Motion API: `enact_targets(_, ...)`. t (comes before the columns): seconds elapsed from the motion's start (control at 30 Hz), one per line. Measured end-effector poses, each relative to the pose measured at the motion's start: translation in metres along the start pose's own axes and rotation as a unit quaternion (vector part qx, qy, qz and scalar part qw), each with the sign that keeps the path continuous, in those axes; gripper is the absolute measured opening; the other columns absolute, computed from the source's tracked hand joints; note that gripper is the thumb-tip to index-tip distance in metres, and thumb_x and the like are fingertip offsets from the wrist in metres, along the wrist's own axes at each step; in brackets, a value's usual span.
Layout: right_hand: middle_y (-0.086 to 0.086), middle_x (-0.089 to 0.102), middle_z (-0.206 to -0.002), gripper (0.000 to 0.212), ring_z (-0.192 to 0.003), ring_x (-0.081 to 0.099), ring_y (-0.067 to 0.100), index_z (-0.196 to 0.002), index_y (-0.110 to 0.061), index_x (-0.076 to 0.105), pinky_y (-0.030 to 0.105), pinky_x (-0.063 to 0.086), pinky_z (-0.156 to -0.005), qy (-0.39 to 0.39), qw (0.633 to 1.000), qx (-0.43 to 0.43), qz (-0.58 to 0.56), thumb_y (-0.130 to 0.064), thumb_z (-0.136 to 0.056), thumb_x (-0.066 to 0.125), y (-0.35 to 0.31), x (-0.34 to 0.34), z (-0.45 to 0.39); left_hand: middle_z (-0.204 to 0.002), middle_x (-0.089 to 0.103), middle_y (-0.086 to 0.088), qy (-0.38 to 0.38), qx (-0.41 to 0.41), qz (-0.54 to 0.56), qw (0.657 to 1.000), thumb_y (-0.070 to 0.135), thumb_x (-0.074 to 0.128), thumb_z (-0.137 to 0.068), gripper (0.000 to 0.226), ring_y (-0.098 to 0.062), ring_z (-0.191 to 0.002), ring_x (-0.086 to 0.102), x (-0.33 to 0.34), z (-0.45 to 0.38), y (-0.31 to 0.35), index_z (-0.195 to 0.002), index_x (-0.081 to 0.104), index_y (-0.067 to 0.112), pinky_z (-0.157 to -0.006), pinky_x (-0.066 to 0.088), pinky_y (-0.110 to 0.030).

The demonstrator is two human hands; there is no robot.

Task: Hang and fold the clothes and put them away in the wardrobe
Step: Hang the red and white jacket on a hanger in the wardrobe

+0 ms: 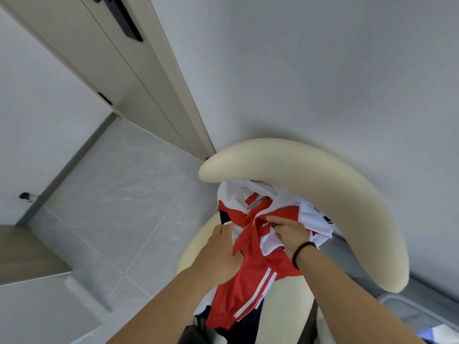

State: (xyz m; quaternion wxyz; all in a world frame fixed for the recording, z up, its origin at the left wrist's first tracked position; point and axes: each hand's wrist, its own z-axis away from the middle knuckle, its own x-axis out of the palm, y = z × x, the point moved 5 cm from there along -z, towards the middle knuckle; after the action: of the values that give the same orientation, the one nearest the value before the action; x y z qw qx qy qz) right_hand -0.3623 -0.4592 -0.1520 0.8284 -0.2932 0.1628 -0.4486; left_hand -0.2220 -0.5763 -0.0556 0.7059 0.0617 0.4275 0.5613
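A red and white sports jacket [253, 276] with white stripes lies bunched on the seat of a cream chair [323, 192], over some dark clothing. My left hand [221, 247] grips the jacket's left side, its fingers tucked into the fabric. On the right, my right hand [288, 232], with a black bead bracelet on the wrist, pinches the red and white cloth near the collar. The wardrobe is not in view.
The chair's curved backrest arcs over the clothes. A beige door [129, 78] with a black handle stands at the upper left. Grey floor tiles [119, 202] spread to the left. A grey bin rim [422, 309] shows at the lower right.
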Motion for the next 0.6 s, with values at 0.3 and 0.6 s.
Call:
enact_targets(0.3,0.002,0.075,-0.098,0.047,-0.091,0.067,0.018,-0.103,-0.008,0.073,0.03,0.053,-0.086,-0.251,0.962,-0.096,0.048,0.02,-0.087,0.038,-0.071,0.021,0.085,-0.078,0.042,0.061,-0.025,-0.009,0.142,0.989,0.046,0.069,-0.069,0.033,0.034,-0.073,0.046,-0.013,0.032,0.007,-0.085,0.047,0.066,-0.048,0.038,0.003)
enact_targets(0.6,0.015,0.072,-0.104,0.042,-0.103,0.066,0.027,-0.096,-0.013,0.077,0.031,0.052,-0.088,-0.422,0.891,-0.163,0.037,0.016,-0.085,0.049,-0.141,0.074,0.179,-0.1,0.06,0.04,0.065,0.076,0.158,0.982,0.049,0.064,-0.078,0.034,0.013,-0.092,0.058,-0.041,0.07,0.029,-0.107,0.052,0.063,-0.08,0.051,-0.016)
